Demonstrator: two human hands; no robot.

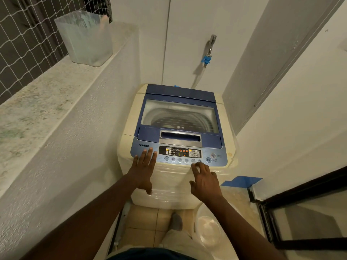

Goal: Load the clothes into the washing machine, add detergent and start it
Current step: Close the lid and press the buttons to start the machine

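**Resting both hands at the washer's front panel**

The cream top-loading washing machine (129, 117) stands at the centre of the view, in a narrow white-walled nook. Its blue lid with a clear window (180, 115) is down. The ribbed drum shows through the window, but I cannot tell whether clothes lie inside. On the pale blue control panel (204, 153) along the front edge, a dark display (180, 152) glows with orange digits.

The left hand (143, 167) reaches in from 7 o'clock. Its fingers are straight and spread, grasping nothing, and their tips lie on the panel's left end under the "TurboDrum" lettering. The right hand (203, 182) comes in from 5 o'clock. Its fingers are loosely bent and hold nothing, and the tips sit at the panel's front edge, just below the row of round buttons.

At 1 o'clock from the machine, a metal wall tap (211, 44) carries a blue hose connector (206, 59). At 10 o'clock, a frosted translucent plastic container (84, 38) stands on a speckled stone ledge (37, 102). At 5 o'clock, a clear plastic tub (209, 229) sits on the tiled floor (142, 220).
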